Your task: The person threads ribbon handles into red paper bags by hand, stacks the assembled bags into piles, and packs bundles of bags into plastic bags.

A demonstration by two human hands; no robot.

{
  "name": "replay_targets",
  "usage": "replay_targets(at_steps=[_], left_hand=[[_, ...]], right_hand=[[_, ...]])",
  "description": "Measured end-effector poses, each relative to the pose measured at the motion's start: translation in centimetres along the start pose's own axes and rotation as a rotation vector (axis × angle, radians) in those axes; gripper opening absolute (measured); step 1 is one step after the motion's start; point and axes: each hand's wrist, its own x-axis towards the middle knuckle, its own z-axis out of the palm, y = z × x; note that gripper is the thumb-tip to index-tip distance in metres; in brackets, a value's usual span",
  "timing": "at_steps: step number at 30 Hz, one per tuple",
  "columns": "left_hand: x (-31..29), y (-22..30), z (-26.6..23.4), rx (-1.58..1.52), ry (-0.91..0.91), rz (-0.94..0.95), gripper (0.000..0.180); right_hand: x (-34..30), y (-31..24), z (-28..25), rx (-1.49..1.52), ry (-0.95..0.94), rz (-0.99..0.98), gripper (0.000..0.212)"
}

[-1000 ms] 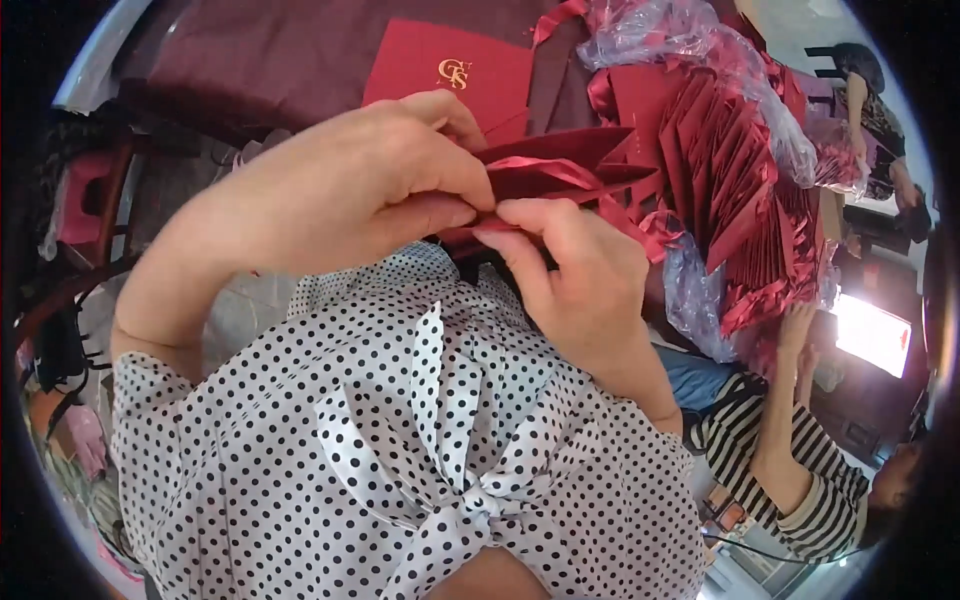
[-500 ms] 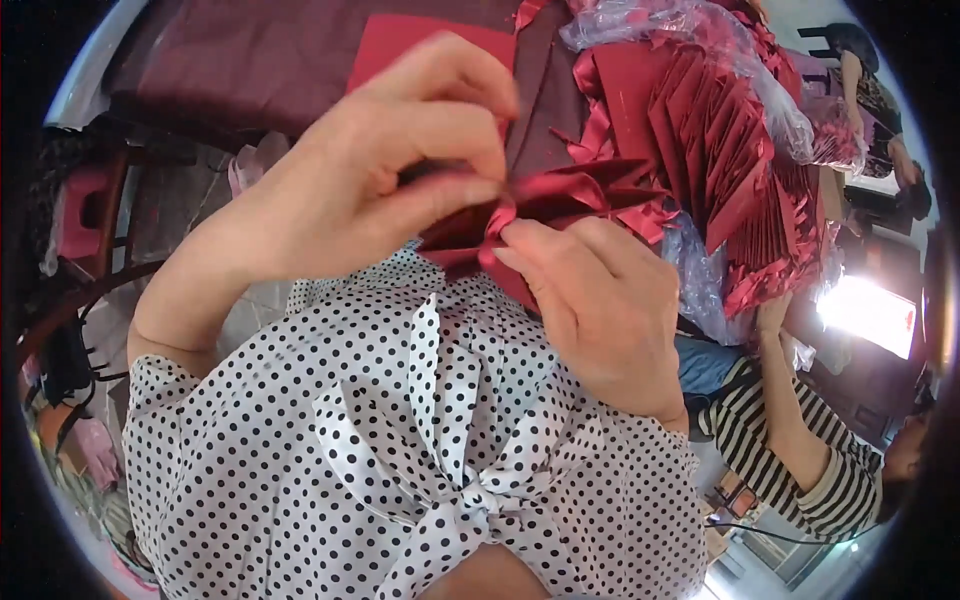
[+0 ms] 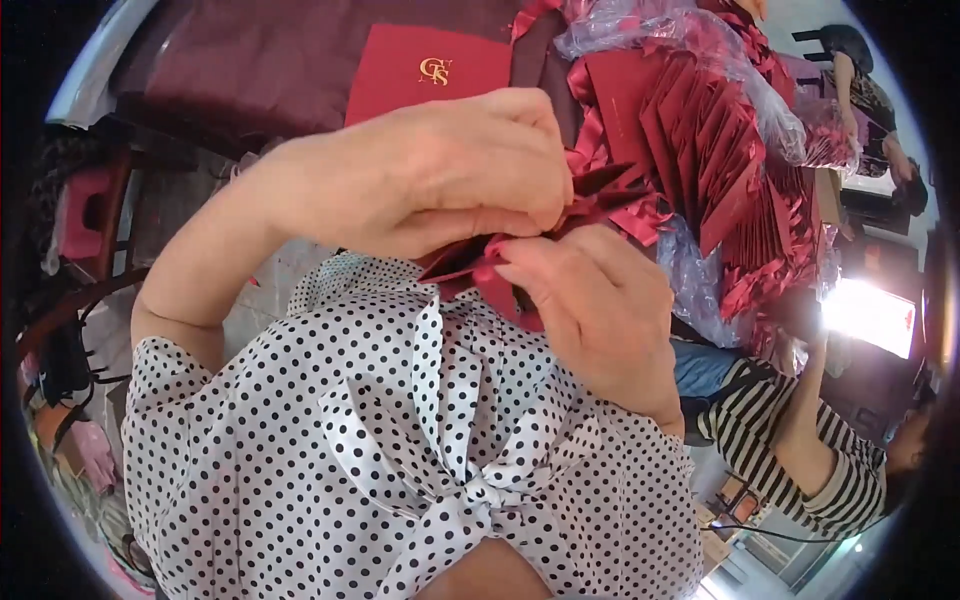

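My left hand [image 3: 430,185] is closed, its fingers curled in over a red satin ribbon [image 3: 492,272]; its fingertips are partly hidden. Close beside it, my right hand [image 3: 600,310] pinches the same ribbon between thumb and forefinger. Under both hands is a dark red folded paper piece [image 3: 448,268] with pointed pleats, held against my front. Much of this piece and the ribbon's knot or loop is covered by my fingers. Beyond my left hand, a flat red card or bag [image 3: 420,75] with a gold emblem lies on the table.
A dark maroon cloth covers the table [image 3: 230,70]. To the right stands a fanned row of red paper bags [image 3: 690,140] with ribbons, partly wrapped in clear plastic [image 3: 775,110]. A person in a striped top [image 3: 770,440] works at the right. A wooden chair [image 3: 70,300] is at left.
My left hand has moved right and down over the ribbon, its fingers curling closer to my right hand. The gold emblem on the flat red piece now shows. My right hand has barely moved.
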Motion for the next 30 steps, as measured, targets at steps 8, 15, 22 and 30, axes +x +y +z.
replay_targets(at_steps=[8, 15, 22, 30], left_hand=[[-4.9, -1.2, -1.8, -0.687, 0.941, -0.523, 0.01], [-4.3, -2.0, 1.2, -0.583, 1.149, -0.661, 0.024], [-3.3, 1.6, 2.2, 0.388, 0.865, -0.265, 0.019], [-0.7, 2.5, 1.7, 0.462, 0.421, -0.696, 0.014]], right_hand=[[-0.1, -0.5, -1.1, -0.061, 0.089, 0.099, 0.033], [1.6, 3.4, 0.2, 0.171, 0.252, 0.016, 0.016], [4.7, 8.7, 5.9, 1.19, 0.472, -0.064, 0.019], [3.5, 6.3, 8.4, 1.978, 0.411, 0.544, 0.023]])
